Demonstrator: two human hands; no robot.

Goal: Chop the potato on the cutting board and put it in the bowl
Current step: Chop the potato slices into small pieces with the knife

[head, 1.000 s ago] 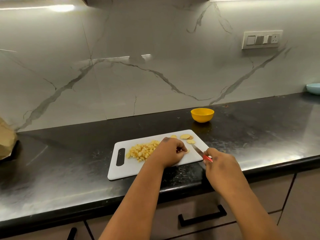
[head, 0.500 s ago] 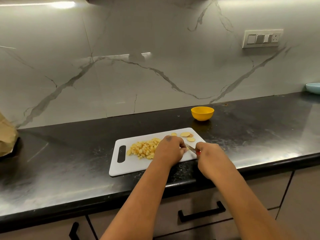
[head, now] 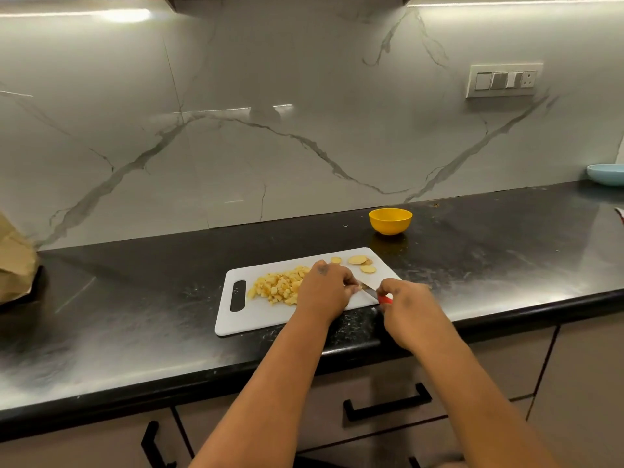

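potato cubes (head: 279, 288): heap mid cutting board (head: 256, 315), just left of left hand
potato slices (head: 358, 262): board's far right corner, beyond both hands
left hand (head: 327, 290): fingers curled down on board; what's under them is hidden
right hand (head: 407, 307): grips red-handled knife (head: 375, 294), blade tip touching left fingertips
bowl (head: 390, 220): yellow, on tabletop (head: 135, 298) behind board, apart from hands
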